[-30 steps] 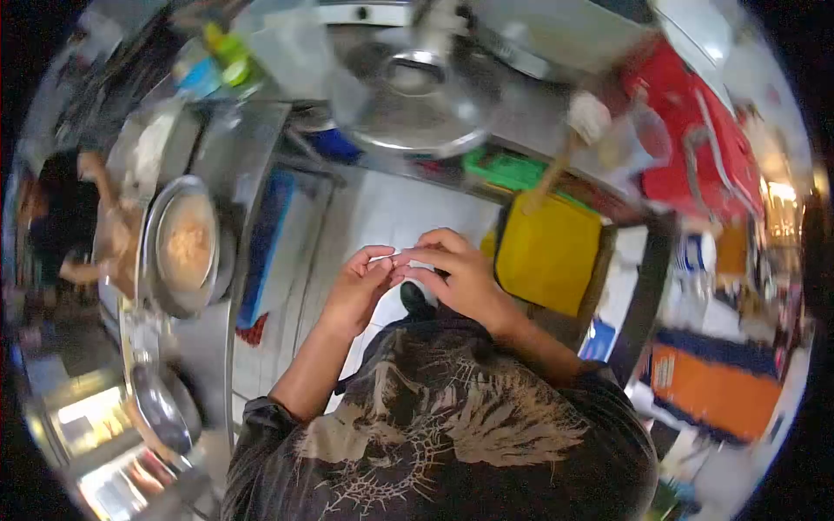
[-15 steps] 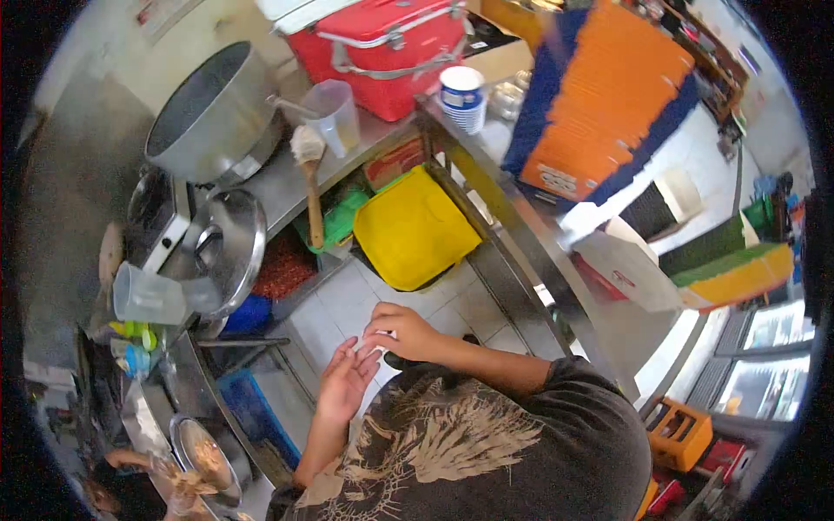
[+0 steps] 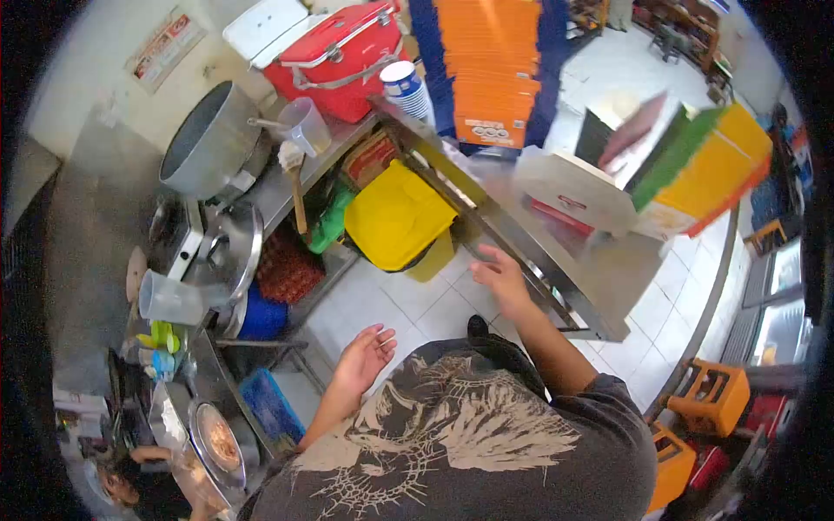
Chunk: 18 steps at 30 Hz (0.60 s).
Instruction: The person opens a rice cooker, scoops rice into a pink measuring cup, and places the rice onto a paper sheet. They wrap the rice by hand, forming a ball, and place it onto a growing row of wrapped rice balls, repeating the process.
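Note:
In the head view my left hand point(image 3: 366, 358) is raised over the tiled floor, palm partly up, its fingers apart and slightly curled, with nothing in it. My right hand point(image 3: 502, 280) reaches forward near the steel table's edge, fingers spread and holding nothing. The two hands are well apart. Ahead of them stands a yellow bin with a lid point(image 3: 398, 215), nearest to my right hand but not touched by it.
Stacked orange boxes point(image 3: 488, 69), paper cups point(image 3: 405, 87) and a red cooler point(image 3: 340, 65) stand beyond the bin. At left are a large pot point(image 3: 211, 143), a metal lid point(image 3: 233, 252) and a plastic jug point(image 3: 165, 298). Another person point(image 3: 143, 486) is at the lower left, near a bowl point(image 3: 217, 438).
My hands were close together and have separated; the right one moved forward and right, its fingers now spread. The camera view has shifted.

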Each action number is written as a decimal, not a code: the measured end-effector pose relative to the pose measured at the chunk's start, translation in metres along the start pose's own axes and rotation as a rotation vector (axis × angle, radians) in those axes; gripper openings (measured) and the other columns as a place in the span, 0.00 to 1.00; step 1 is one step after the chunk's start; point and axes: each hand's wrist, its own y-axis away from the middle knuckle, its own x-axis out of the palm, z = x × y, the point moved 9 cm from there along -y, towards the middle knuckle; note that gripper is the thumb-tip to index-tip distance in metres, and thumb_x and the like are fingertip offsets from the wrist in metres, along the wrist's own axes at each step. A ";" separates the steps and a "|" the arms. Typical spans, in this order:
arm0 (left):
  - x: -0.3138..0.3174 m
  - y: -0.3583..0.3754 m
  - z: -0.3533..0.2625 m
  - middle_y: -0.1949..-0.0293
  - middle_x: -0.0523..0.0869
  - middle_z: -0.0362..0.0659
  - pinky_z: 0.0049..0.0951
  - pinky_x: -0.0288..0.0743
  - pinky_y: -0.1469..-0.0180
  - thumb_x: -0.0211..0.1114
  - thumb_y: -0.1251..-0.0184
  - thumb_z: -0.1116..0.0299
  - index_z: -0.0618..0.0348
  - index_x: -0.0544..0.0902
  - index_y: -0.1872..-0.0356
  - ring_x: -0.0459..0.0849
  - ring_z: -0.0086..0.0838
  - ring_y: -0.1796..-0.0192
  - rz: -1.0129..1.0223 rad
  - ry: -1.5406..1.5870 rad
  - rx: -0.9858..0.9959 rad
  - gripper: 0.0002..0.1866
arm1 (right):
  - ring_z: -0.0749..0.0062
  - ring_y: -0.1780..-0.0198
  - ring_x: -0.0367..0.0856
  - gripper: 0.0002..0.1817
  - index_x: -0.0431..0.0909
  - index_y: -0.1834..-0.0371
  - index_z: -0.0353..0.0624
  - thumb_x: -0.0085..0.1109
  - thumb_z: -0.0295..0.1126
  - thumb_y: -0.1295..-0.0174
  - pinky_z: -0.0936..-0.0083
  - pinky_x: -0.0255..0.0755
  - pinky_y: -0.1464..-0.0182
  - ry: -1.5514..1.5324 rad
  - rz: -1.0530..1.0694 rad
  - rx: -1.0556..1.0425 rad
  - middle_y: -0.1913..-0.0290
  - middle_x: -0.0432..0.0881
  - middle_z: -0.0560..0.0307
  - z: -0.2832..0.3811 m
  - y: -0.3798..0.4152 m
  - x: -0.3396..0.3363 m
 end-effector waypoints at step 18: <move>0.012 0.074 0.245 0.71 0.79 0.38 0.31 0.79 0.57 0.62 0.24 0.67 0.56 0.78 0.58 0.80 0.29 0.66 0.296 -0.266 -0.461 0.05 | 0.78 0.62 0.80 0.13 0.83 0.58 0.37 0.60 0.37 0.27 0.77 0.74 0.58 0.298 -0.307 0.344 0.64 0.84 0.60 -0.121 0.375 -0.092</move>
